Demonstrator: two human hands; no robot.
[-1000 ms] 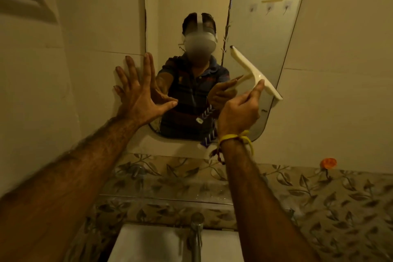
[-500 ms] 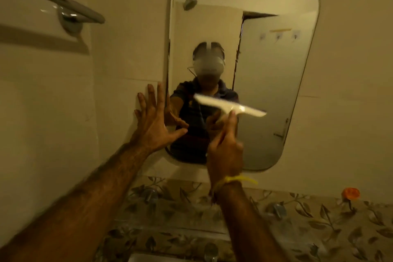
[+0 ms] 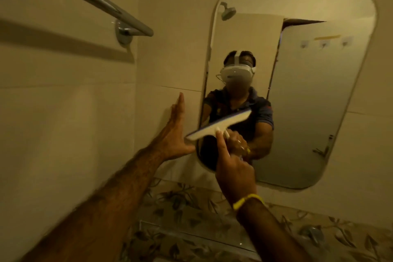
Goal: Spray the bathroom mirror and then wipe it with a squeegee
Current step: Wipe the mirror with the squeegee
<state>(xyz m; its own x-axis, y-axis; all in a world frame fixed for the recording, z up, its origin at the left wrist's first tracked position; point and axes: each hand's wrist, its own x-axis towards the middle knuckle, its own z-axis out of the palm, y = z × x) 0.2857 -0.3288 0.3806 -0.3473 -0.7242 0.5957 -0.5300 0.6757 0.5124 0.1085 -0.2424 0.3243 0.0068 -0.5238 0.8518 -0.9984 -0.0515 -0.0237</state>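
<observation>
The room is a tiled bathroom in dim yellow light, with a pale tiled wall (image 3: 63, 134) filling the left side and a chrome towel rail (image 3: 91, 0) running along it up high. The mirror (image 3: 319, 91), tall with rounded corners, hangs on the facing wall above a worktop (image 3: 191, 219) patterned with leaves; no spray bottle shows anywhere in view. The left hand (image 3: 173, 132) presses flat and wide open against the wall just beside the mirror's lower left edge, holding nothing, apparently as a brace. The right hand (image 3: 234, 172) is the nearer one to the glass and its grip is closed around the handle of the squeegee (image 3: 219, 126), forefinger stretched up along it. The blade lies up and away from that grip, its long axis running slantwise from low left to high right, across the mirror's lower left corner, with its left end overhanging the mirror edge near the left thumb. Whether the blade touches the glass I cannot tell. The next stroke probably depends on levelling the blade and setting it fully on the glass.
</observation>
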